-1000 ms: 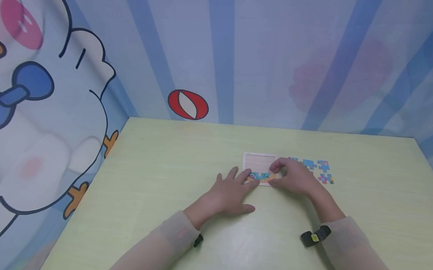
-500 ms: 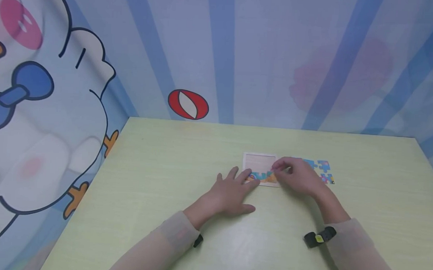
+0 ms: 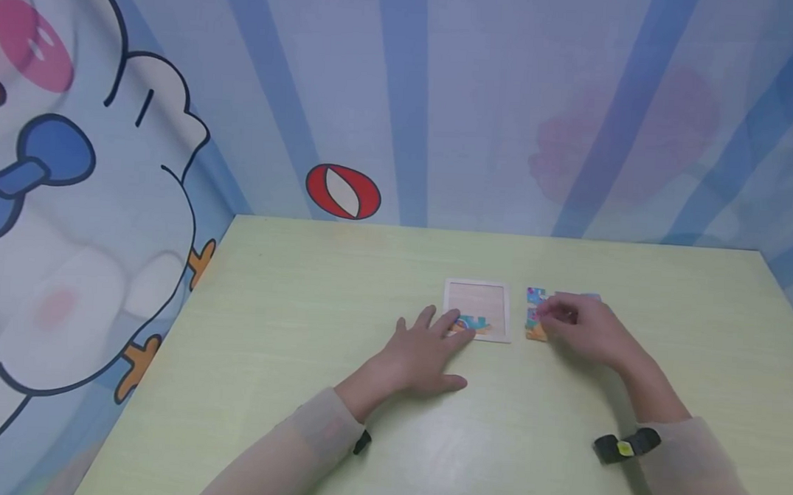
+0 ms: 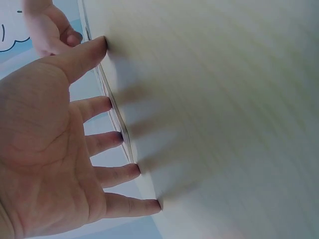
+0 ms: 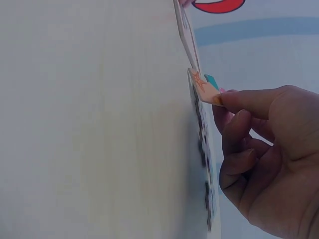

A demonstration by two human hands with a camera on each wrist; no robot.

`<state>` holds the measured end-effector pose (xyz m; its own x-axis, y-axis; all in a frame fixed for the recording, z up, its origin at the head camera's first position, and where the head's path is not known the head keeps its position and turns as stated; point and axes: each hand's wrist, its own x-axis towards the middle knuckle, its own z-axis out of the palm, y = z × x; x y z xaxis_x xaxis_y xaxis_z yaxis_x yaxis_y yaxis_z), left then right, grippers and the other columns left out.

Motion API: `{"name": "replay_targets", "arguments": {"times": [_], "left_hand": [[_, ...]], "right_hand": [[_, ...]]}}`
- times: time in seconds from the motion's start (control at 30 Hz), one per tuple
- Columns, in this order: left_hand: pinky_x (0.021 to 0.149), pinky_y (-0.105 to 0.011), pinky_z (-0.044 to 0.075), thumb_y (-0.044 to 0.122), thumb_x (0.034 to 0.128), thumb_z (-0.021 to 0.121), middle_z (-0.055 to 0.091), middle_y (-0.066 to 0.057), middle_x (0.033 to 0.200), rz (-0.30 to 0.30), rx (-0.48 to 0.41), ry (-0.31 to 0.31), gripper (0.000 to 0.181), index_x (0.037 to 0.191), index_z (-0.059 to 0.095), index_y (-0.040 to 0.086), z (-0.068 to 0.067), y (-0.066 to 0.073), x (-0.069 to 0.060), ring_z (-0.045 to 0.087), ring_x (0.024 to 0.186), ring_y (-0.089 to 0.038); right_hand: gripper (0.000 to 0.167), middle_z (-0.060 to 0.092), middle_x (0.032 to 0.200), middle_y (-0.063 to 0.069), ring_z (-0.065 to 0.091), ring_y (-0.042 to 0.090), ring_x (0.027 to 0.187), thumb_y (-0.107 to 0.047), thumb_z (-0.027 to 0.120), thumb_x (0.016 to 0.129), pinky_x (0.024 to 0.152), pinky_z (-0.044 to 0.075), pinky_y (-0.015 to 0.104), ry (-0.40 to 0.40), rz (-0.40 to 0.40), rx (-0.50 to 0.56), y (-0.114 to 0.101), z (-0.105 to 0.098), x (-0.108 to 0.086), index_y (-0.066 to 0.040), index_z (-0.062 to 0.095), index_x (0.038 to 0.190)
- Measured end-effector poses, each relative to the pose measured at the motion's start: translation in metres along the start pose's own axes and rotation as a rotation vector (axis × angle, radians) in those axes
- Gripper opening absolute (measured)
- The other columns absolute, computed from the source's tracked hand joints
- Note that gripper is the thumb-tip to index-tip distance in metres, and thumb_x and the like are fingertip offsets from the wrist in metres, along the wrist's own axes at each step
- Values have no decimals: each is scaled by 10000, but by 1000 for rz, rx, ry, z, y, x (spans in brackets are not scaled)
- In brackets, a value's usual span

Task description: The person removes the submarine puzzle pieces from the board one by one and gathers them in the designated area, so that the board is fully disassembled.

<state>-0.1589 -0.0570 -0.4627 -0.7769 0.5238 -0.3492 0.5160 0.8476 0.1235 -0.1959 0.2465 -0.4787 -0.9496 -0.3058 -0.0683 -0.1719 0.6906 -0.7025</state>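
Early days: frame [image 3: 507,311] right of centre's only visibly filled bottom-left, left hand [image 3: 425,356] splayed on it, right hand [image 3: 582,331] pinching a starfish piece [image 5: 203,89], loose pieces [image 3: 535,295] left.

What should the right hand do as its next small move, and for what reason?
Probably it should lower the starfish piece to the table, next to the loose pieces. The right hand pinches this piece and has moved from the frame to those pieces, so setting it down seems more sensible than fitting it now.
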Motion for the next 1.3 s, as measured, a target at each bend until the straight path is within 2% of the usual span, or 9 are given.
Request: {"name": "replay_targets", "arguments": {"times": [0.33,0.5,0.83,1.07,1.3], "left_hand": [[1136,-717,266,603,984,607,145,-34,1735,2,-14,1,787,1653,289,337,-2,1,-1,144,1562,-414],[1137,-716,265,605,983,608,143,-28,1736,-3,-15,-3,790,1654,283,342,-2,0,-1,144,1562,-413],[1130,-721,273,601,981,614,155,-33,1732,-1,-19,4,786,1650,295,338,-2,1,-2,152,1559,-418],[1136,-718,265,609,984,602,140,-29,1736,-2,-14,1,792,1655,279,340,-1,1,-1,140,1562,-415],[1133,-719,269,612,984,601,142,-32,1735,-1,-10,4,792,1655,281,339,-1,0,-1,141,1561,-419]], "right_hand": [[253,702,1104,89,620,262,994,-201,683,1016,778,534,342,-28,77,-10,36,-31,-30,-49,723,1213],[268,700,1108,105,620,272,993,-195,671,1018,757,536,343,-37,112,-16,45,-39,-40,-34,713,1228],[277,698,1147,133,621,271,1007,-201,682,1011,748,530,341,-54,132,-17,52,-43,-47,-28,725,1224],[263,714,1049,67,622,235,945,-212,700,1005,726,519,325,-49,138,-34,53,-47,-50,-30,734,1192],[281,712,1040,68,627,232,935,-252,714,1002,728,514,343,-30,148,-56,54,-49,-50,-28,738,1170]]}}
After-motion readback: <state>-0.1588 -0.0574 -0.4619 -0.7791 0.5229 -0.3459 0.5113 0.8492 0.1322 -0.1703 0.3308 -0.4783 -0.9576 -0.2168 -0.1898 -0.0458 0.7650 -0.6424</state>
